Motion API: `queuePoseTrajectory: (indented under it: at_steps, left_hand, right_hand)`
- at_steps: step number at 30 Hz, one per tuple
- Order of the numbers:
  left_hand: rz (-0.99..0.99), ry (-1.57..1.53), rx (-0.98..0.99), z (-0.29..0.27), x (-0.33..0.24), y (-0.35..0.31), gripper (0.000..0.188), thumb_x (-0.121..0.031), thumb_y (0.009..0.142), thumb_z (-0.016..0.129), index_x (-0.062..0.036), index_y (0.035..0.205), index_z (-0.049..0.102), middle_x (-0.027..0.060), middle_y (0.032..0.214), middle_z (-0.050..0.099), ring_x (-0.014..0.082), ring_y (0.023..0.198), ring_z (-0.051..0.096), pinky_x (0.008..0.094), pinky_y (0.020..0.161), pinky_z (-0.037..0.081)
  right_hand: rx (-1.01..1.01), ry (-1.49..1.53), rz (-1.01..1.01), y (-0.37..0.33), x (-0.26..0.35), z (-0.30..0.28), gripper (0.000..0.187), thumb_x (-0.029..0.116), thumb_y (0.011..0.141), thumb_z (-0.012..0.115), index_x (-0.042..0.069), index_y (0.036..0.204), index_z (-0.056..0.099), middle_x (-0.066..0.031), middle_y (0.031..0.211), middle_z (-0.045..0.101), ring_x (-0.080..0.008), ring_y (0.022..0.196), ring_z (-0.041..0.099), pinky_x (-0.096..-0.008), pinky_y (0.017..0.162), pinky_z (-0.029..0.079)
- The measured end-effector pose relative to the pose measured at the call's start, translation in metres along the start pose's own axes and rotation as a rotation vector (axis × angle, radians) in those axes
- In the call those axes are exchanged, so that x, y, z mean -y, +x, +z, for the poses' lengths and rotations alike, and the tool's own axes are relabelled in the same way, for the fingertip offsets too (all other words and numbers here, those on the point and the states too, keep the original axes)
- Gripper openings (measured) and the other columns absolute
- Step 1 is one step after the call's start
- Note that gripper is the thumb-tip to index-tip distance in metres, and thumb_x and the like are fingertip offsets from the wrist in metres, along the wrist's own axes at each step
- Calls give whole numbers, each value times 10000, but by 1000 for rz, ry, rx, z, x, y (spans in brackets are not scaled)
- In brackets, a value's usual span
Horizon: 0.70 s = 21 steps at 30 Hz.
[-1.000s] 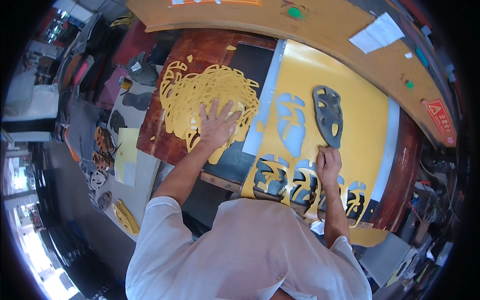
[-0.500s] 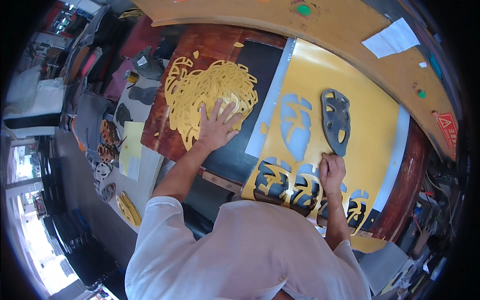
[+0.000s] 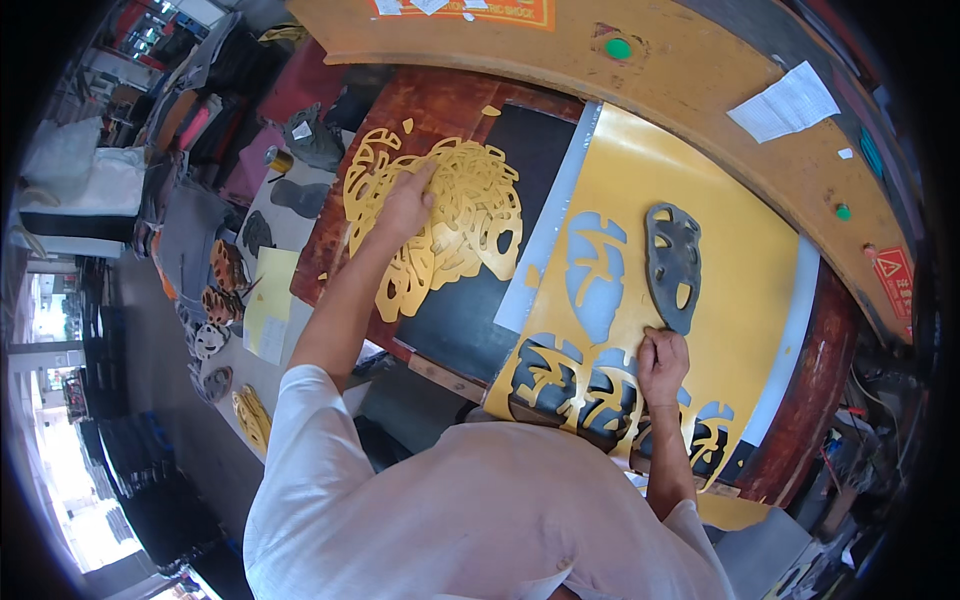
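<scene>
The dark cutting die (image 3: 673, 266) lies flat on the yellow sheet (image 3: 740, 230), its long axis running away from me, the narrower rounded end pointing toward the far bench edge and the near end just above my right hand (image 3: 663, 362). That hand is curled, fingertips pressed on the sheet right at the die's near tip; whether it actually touches the metal I can't quite tell from up here. It has barely moved over the last second, so the die sits where it did, beside the blue-grey hole (image 3: 597, 272) already cut out to its left. What has changed is my left hand (image 3: 404, 207): a second ago it lay spread flat on the pile of yellow scraps (image 3: 440, 225), and now it has slid farther out and up over the heap, fingers bent and pressing or gathering the tangled lattice, apparently pushing the waste aside on the black mat (image 3: 490, 300). Nearer me, a row of leaf-shaped cutouts (image 3: 580, 385) lines the sheet's near edge. Beyond the sheet curves the wooden bench (image 3: 700, 90) with a white paper (image 3: 785, 102) on it.
</scene>
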<state>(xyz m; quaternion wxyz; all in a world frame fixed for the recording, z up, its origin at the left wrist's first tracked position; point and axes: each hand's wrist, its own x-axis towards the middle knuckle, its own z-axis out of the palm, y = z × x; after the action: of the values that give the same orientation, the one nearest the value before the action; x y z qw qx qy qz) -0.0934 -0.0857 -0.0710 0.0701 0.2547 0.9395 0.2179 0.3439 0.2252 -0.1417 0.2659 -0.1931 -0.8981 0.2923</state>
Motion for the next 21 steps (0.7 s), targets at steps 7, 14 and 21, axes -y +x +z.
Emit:
queuePoseTrajectory:
  at_steps: [7,14,21]
  left_hand:
    - [70,65,22,17,16,-4,166,-112,976,689,-27,1117,672,208,1203,634,392,1128,662,484,982,565]
    - [352,386,-93,35,9,-12,123,-67,889,687,8,973,636,202,1027,670,413,995,685,499,942,571]
    - [381,-37,184,14,41,-7,86,-51,894,646,-11,905,571,217,833,557,444,828,584,535,781,482]
  right_hand:
    - [8,-2,3,2,1,0,178,12,894,708,64,1054,766,-144,931,681,-351,848,666,-451,768,552]
    - [-15,-12,-9,2,3,2,178,-3,887,703,60,1039,772,-145,920,681,-345,847,669,-444,771,554]
    - [-48,22,10,2,1,4,218,13,839,710,78,1035,778,-156,927,703,-373,862,688,-469,771,572]
